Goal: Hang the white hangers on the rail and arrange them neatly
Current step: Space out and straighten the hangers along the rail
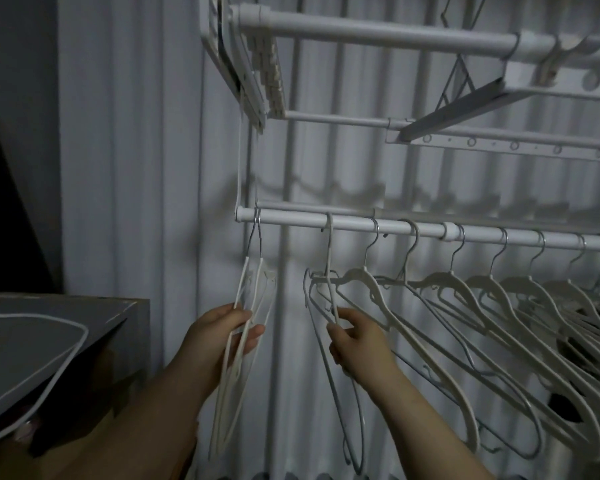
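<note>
A white rail (291, 219) crosses the middle of the view. At its left end hang two white hangers (253, 289), turned edge-on. My left hand (222, 334) grips their lower arms between thumb and fingers. Further right another white hanger (329, 265) hangs by its hook, also edge-on, and my right hand (355, 341) pinches its frame. A row of several white hangers (482, 299) fills the rail to the right, spaced and all slanting the same way.
Above is a thicker white bar (378, 31) of a drying rack with a folded panel (253, 74). A white curtain (136, 150) hangs behind. At the lower left stands a grey box (111, 313) with a white cable (49, 344) on it.
</note>
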The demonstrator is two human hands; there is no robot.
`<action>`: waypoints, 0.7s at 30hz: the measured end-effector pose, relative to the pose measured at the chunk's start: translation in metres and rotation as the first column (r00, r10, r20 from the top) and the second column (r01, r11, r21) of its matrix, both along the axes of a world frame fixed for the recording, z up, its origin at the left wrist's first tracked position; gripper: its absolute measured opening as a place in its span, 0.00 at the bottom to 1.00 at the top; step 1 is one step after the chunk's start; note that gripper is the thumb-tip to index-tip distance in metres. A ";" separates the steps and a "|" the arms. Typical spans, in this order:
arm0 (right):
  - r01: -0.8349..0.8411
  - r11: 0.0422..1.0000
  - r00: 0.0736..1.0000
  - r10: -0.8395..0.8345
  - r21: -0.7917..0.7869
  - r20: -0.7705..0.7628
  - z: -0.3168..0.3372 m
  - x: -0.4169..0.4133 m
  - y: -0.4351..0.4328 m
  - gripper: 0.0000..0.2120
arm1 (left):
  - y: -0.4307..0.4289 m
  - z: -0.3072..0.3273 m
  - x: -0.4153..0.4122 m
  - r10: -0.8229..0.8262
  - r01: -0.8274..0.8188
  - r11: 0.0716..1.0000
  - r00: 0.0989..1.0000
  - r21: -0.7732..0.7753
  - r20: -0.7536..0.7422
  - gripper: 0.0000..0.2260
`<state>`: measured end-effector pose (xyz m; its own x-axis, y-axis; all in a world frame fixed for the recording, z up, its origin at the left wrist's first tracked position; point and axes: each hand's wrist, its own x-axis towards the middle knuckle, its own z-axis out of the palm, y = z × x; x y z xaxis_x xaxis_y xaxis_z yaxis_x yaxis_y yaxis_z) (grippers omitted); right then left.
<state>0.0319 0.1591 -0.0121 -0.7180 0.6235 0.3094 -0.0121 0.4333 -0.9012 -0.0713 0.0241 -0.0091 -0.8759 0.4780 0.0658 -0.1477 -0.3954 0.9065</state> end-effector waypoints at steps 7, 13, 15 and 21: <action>0.006 0.967 0.980 -0.056 0.253 0.191 0.012 0.017 -0.007 0.24 | -0.003 -0.001 -0.002 0.009 -0.008 0.996 1.000 -0.094 0.011 0.05; 0.342 0.597 0.937 -0.159 0.726 -0.310 0.032 0.015 -0.044 0.16 | -0.009 0.001 -0.007 0.053 -0.078 0.956 0.994 -0.284 -0.096 0.10; 0.099 0.710 0.993 -0.112 0.697 -0.027 0.040 0.007 -0.059 0.16 | -0.010 0.002 -0.005 0.068 -0.107 0.952 0.987 -0.287 -0.144 0.10; -0.191 0.958 0.936 0.112 0.214 0.333 0.036 -0.034 -0.066 0.20 | -0.017 0.005 -0.007 0.055 -0.115 0.949 0.977 -0.294 -0.205 0.11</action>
<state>-0.0020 0.0928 0.0242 -0.8826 0.4348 0.1791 0.1712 0.6519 -0.7387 -0.0779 0.0070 -0.0044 -0.8993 0.4257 0.1005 0.0631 -0.1012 0.9929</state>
